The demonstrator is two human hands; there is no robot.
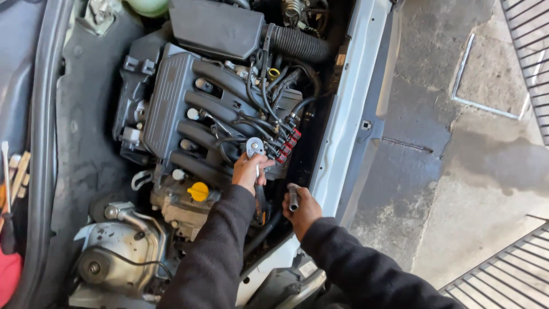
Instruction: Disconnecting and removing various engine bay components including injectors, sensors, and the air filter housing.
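I look down into an open car engine bay. My left hand (249, 171) grips a ratchet wrench (255, 147) whose chrome head sits over the grey ribbed intake manifold (189, 109), close to a row of red connectors (289, 146). The wrench's dark and orange handle runs down under my wrist. My right hand (300, 209) is closed around a short metal socket (293, 196), held upright just above the silver front edge of the car (343, 131). Both arms wear dark sleeves.
A yellow oil filler cap (199, 191) lies left of my left hand. A black air box (217, 26) and corrugated hose (297, 43) sit at the top. Hand tools (14, 183) rest at the far left. Stained concrete floor (457, 154) lies to the right.
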